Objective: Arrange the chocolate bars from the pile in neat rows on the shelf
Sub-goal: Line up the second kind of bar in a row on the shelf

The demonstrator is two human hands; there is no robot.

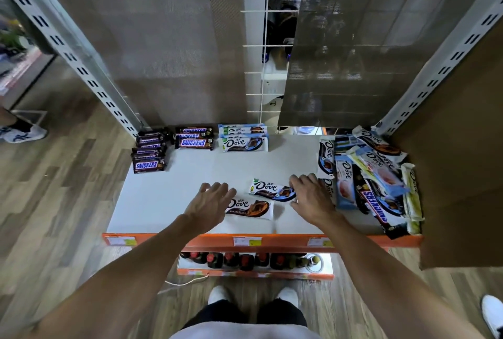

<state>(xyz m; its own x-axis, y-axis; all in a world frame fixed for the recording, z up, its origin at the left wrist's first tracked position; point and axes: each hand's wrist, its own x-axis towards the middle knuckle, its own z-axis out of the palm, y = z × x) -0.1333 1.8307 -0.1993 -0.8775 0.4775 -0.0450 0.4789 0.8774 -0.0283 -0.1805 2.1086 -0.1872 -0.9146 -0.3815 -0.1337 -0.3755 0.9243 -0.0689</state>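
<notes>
Left hand (211,202), fingers spread and empty, hovers over the nearer Dove bar (254,208) mid-shelf (163,197). Right hand (310,197) covers the farther Dove bar (269,189) at its right end, grip unclear. A careless sweep could skew both, or the right arm could topple the pile (375,175).

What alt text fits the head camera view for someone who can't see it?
A left hand and right hand reach over a white shelf toward two loose Dove bars near its front. Snickers rows and a Dove row sit behind; a jumbled pile lies right.
</notes>
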